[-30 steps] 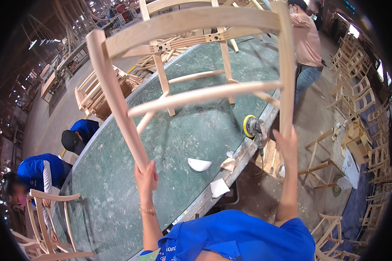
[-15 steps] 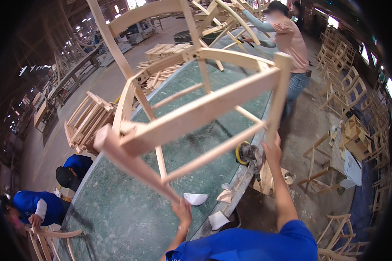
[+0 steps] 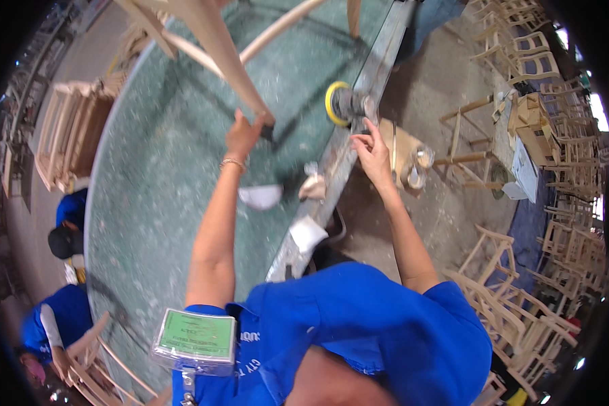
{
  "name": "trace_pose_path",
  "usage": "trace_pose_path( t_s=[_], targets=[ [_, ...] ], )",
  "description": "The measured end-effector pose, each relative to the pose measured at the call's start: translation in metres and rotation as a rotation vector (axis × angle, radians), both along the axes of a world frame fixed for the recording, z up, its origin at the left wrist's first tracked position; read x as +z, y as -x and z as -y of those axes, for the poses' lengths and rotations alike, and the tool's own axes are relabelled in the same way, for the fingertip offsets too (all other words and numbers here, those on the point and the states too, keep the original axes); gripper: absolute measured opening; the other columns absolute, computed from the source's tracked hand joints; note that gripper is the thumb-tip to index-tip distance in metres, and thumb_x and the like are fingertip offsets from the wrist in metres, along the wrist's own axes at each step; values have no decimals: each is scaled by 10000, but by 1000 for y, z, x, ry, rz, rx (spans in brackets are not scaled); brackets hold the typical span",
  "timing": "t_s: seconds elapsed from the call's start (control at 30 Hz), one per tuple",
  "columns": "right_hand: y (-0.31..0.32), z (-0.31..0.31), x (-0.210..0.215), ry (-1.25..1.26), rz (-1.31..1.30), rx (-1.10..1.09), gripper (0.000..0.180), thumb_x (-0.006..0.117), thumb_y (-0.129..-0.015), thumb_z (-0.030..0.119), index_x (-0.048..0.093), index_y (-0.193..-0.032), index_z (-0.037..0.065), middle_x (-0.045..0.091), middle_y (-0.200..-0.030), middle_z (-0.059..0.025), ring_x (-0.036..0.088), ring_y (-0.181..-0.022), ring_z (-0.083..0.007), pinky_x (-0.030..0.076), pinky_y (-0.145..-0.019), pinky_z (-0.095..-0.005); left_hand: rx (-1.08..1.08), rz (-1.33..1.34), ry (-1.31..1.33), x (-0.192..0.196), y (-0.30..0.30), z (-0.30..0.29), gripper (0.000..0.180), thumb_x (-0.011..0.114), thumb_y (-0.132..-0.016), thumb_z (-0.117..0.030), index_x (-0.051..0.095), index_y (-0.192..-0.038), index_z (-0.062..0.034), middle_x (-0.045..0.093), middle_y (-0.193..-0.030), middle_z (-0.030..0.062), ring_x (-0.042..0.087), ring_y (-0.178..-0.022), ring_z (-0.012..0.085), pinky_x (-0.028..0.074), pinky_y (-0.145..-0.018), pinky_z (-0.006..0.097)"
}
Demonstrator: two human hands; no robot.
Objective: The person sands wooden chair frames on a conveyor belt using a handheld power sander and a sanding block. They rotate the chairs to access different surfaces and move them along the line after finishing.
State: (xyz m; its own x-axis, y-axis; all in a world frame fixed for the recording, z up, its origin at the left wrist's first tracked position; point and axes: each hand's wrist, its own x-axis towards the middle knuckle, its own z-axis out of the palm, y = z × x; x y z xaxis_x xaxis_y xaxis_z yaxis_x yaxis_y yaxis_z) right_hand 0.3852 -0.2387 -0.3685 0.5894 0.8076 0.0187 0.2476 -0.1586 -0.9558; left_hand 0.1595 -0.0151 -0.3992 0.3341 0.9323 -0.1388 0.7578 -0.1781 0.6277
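Left hand reaches forward over the green table, fingers wrapped around the lower end of a pale wooden chair leg; the grip is pressed tight on the wood just above the leg's foot. The leg slants up and to the left, out of the top of the view, and joins other rails of the bare wooden chair frame held above the table. Whether the foot rests on the table surface cannot be told. Right hand is off the chair, fingers loosely spread and empty, poised over the metal edge of the table, close to the sander with a yellow disc that lies on that edge. Whether the fingertips touch the sander cannot be told. On the table near the left forearm lie a white curved piece and crumpled scraps of sanding paper; another white scrap sits on the table edge nearer the body. A badge in a clear holder hangs on the blue shirt. At left, two people in blue are beside stacked chair frames. More finished chair frames stand on the floor to the right.
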Motion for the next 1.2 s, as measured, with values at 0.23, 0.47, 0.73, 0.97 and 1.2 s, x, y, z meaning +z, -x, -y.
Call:
trace_pose_path(
  t_s=[0.23, 0.47, 0.73, 0.97, 1.2],
  targets=[
    [42, 62, -36, 141, -19, 74, 436, 547, -887, 40, 459, -1314, 21, 669, -967, -119, 641, -832, -159, 514, -748, -273, -126, -59, -284, -4, 111, 115, 475, 627, -834, -281, 521, -1269, -121, 558, -1251, 162, 490, -1203, 323, 386, -996, 430],
    [71, 22, -26, 63, 431, 347, 784, 661, -794, 88, 253, -1463, 125, 638, -1060, -151, 622, -943, -269, 476, -843, -349, 26, -259, -226, -18, 120, 182, 452, 692, -786, -262, 533, -1187, -125, 458, -1358, 135, 388, -1292, 306, 289, -1031, 523],
    [63, 10, -20, 294, 149, 701, 784, 614, -811, 66, 238, -1480, 229, 648, -1032, -172, 636, -948, -293, 476, -845, -360, 568, 653, 484, -24, 164, 228, 227, 670, -863, -225, 594, -991, -54, 657, -803, -18, 591, -674, 80, 433, -574, 231],
    [97, 14, -9, 170, 89, 666, 708, 666, -834, 162, 309, -1436, 57, 579, -1224, -180, 581, -1084, -256, 441, -927, -361, 786, 1310, 792, 5, 160, 284, 196, 630, -901, -227, 578, -1057, -121, 636, -880, -40, 589, -748, 61, 478, -662, 244],
    [195, 31, 24, 222, -594, 877, 696, 632, -899, 319, 304, -1431, 12, 534, -1265, -196, 496, -1166, -217, 368, -1001, -328, 699, 1552, 856, 29, 131, 309, 213, 621, -906, -212, 556, -1086, -119, 633, -938, -8, 611, -811, 105, 502, -738, 292]
  ],
)
